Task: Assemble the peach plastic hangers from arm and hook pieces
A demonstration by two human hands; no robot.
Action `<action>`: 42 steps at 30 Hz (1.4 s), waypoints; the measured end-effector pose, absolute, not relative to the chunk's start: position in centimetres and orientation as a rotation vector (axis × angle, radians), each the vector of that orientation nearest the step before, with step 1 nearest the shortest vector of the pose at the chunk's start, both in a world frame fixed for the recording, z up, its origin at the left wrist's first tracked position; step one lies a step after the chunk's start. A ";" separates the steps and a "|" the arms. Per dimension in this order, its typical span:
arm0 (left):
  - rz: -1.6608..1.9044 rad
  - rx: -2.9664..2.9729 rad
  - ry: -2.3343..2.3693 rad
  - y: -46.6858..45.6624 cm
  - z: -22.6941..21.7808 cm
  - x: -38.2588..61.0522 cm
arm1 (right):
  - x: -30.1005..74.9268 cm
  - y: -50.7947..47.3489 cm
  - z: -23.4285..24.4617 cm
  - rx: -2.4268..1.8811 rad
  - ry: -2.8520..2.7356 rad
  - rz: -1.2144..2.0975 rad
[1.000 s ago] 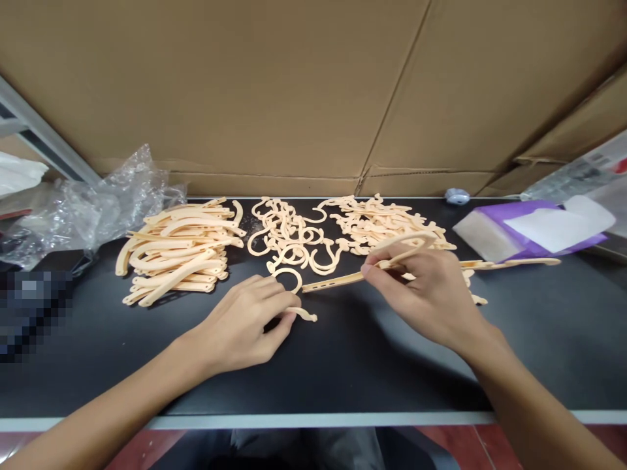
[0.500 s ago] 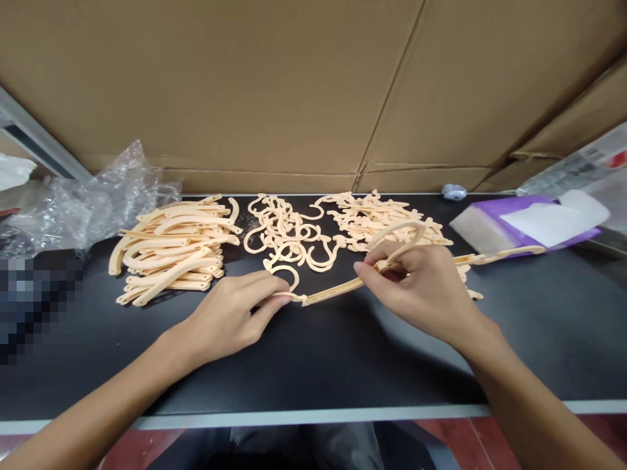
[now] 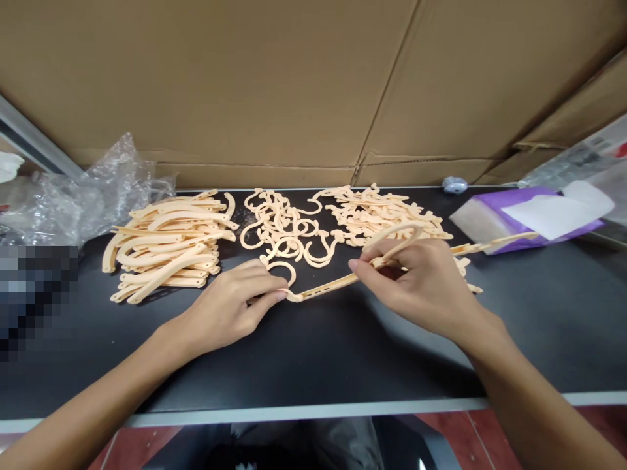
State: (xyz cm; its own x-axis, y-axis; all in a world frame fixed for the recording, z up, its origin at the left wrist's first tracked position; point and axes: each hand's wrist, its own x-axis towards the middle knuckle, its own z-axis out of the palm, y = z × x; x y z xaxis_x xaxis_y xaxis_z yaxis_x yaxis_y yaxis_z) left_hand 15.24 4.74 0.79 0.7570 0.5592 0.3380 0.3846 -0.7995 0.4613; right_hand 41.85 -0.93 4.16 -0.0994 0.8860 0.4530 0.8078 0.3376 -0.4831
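While a broad strip of dark worktop [image 3: 323, 365] runs behind its pale front edge [image 3: 313, 412], the right hand [image 3: 416, 281] grips a slotted hanger [image 3: 330, 287] over it, hook [image 3: 392, 231] upward, long axis left to right, left end nearer the front. The left hand [image 3: 240, 299] pinches a curved piece [image 3: 292, 296] against that end.

Curved piece [image 3: 292, 296], earlier apart from slotted strip [image 3: 329, 286], now touching its end.
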 end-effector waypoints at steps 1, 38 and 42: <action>0.662 2.599 0.718 4.8 0.8 15.3 | 41.8 -1.0 4.2 -1.486 -1.923 0.150; 0.396 2.557 0.688 4.0 1.9 15.1 | 41.6 -0.7 3.9 -1.303 -1.978 0.295; 0.389 2.611 0.693 3.9 1.9 15.1 | 41.5 -0.6 3.8 -1.329 -1.970 0.333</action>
